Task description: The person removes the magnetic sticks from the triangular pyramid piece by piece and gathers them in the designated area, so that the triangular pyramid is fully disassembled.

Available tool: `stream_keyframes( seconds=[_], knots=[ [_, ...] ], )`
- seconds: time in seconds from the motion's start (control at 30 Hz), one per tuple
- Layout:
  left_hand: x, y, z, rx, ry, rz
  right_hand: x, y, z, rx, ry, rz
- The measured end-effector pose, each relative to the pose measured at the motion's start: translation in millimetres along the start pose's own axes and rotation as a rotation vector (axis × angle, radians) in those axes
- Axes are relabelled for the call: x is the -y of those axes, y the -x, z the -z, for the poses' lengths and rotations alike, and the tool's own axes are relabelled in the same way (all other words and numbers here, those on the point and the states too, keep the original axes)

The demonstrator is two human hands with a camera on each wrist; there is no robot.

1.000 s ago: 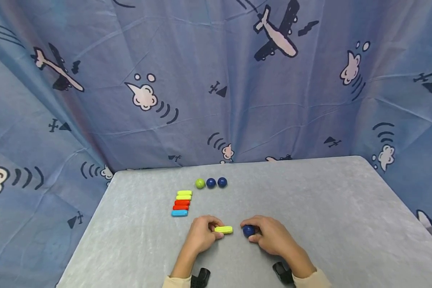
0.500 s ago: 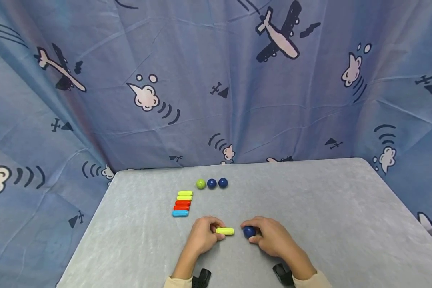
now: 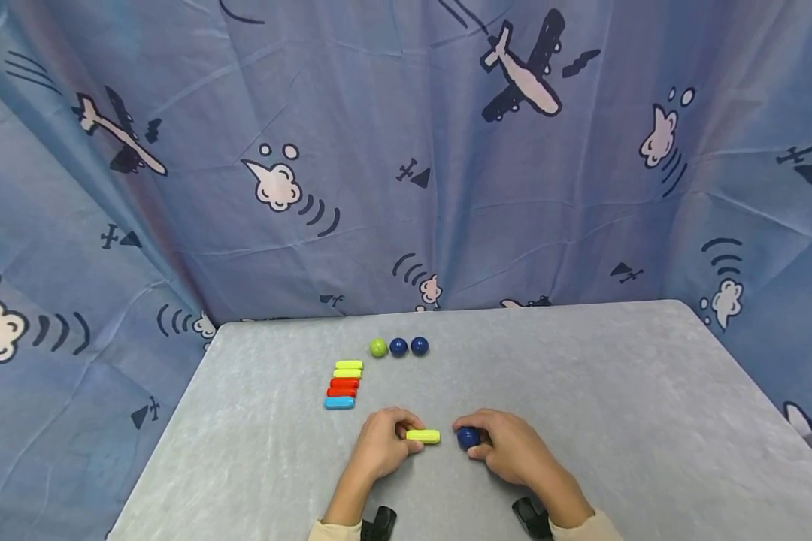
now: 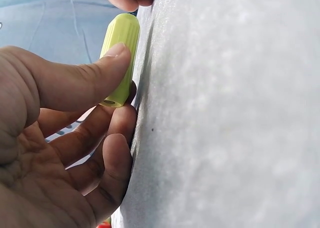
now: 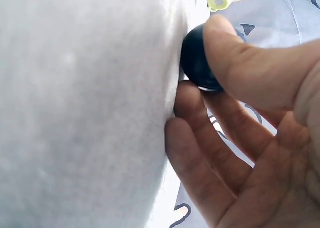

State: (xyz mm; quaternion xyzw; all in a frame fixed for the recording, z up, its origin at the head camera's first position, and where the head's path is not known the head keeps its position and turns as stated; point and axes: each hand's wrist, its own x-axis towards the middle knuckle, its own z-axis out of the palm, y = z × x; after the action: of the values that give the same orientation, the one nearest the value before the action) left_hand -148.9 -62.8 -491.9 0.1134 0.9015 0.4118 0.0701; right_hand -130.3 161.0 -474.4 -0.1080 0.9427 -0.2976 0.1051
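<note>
My left hand (image 3: 383, 443) pinches a short yellow-green ribbed rod (image 4: 121, 33) between thumb and fingers, and its far end points toward my right hand. In the right wrist view a small hole shows in that rod's end. A dark blue ball (image 5: 196, 58) is pinched by my right hand (image 3: 507, 443), low at the tabletop. A narrow gap separates rod and ball in the head view. In the left wrist view, the outer fingers of the left hand lie close along the table surface.
Left of centre lies a column of rods: two yellow-green (image 3: 348, 365), two red (image 3: 343, 383) and one blue (image 3: 339, 403). Behind them a green ball (image 3: 378, 348) and two dark blue balls (image 3: 398, 347) stand in a row. A blue patterned curtain (image 3: 352, 150) hangs behind the grey table (image 3: 582, 391).
Both hands keep their holds on the rod and the ball. The whole scene has shifted slightly downward in the head view; the loose rods and balls keep their arrangement.
</note>
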Motion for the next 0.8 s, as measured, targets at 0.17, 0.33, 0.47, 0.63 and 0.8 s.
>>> stream_keyframes(
  seconds=[0.17, 0.33, 0.47, 0.63, 0.8],
  knots=[
    [0.3, 0.2, 0.7, 0.002, 0.009, -0.006, 0.2, 1.0, 0.6, 0.005, -0.004, 0.018],
    [1.5, 2.3, 2.4, 0.003, 0.014, -0.007, 0.1, 1.4, 1.6, 0.011, 0.007, 0.009],
    [4.5, 3.9, 4.5, 0.001, 0.010, -0.010, -1.0, 1.1, 1.1, 0.017, 0.022, -0.014],
    [9.3, 4.7, 9.3, 0.008, 0.007, -0.013, -1.4, 0.2, -0.1, 0.021, 0.019, -0.019],
    [15.8, 5.4, 19.4, 0.000, -0.008, -0.010, -0.2, -0.6, 0.3, 0.030, 0.011, -0.022]
  ],
)
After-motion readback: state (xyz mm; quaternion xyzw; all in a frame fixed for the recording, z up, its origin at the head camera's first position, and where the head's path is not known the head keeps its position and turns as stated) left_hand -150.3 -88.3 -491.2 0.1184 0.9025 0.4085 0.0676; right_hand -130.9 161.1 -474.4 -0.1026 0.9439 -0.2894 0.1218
